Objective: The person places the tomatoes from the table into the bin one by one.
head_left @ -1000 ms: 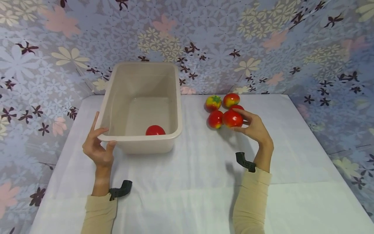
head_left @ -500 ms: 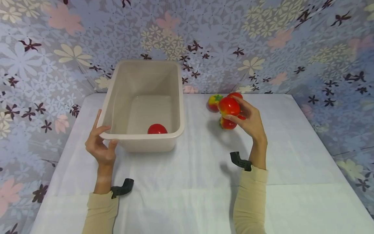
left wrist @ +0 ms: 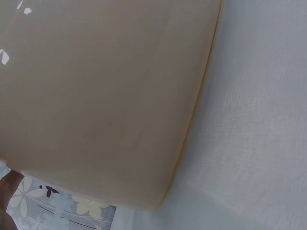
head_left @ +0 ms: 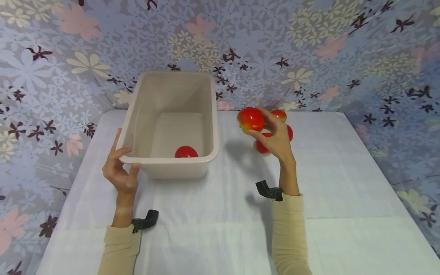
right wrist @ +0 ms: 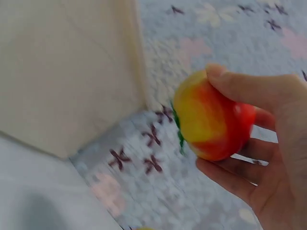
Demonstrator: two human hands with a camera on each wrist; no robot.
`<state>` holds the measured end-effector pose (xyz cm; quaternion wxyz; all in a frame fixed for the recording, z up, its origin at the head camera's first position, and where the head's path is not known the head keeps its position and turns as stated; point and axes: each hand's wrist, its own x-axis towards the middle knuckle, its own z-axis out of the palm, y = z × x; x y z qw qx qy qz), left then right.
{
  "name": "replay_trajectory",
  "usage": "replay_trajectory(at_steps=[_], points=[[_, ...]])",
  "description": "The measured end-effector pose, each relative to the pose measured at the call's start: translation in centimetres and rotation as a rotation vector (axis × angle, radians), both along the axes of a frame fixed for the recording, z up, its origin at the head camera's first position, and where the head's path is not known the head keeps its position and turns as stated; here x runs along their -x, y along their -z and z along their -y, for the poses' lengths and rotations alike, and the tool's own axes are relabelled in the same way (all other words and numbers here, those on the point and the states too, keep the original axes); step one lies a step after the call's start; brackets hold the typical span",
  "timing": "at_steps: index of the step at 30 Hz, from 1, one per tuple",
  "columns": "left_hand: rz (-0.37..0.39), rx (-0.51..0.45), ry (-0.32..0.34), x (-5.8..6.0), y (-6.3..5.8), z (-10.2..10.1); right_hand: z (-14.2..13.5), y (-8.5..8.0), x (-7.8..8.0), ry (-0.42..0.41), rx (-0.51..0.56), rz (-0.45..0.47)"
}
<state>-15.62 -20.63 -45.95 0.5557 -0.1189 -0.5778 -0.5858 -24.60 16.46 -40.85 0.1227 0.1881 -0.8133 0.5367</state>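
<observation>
My right hand (head_left: 276,139) grips a red-and-yellow toy tomato (head_left: 251,119) between thumb and fingers, raised above the table. The right wrist view shows green leaves on the yellow end of this tomato (right wrist: 211,117). At the near left corner of a beige plastic tub (head_left: 180,162), my left hand (head_left: 122,172) holds the rim, thumb outside and a finger over the edge. One red tomato (head_left: 186,152) lies inside the tub near its front wall, partly hidden by the rim. Mostly out of sight, my left hand (left wrist: 7,196) barely enters the left wrist view.
Behind and beside my right hand lie more tomatoes: one at the back (head_left: 279,115), a partly covered red tomato (head_left: 290,133) and another (head_left: 263,144) nearer. A white cloth covers the table (head_left: 213,236). Flower-patterned wall covering (head_left: 258,49) stands directly behind it.
My right hand has lifted the tomato from the group and carried it left toward the tub. My left hand stays on the tub's rim.
</observation>
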Motion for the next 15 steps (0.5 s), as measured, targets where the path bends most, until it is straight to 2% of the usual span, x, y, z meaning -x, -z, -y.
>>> replay_trajectory(at_steps=[7, 15], points=[[0.008, 0.033, -0.027, 0.1, 0.1, 0.3, 3.3, -1.2, -1.1, -0.03, 0.051, -0.066], [0.0, 0.019, -0.017, 0.1, 0.1, 0.3, 5.8, -2.2, -2.1, -0.125, 0.08, -0.118]])
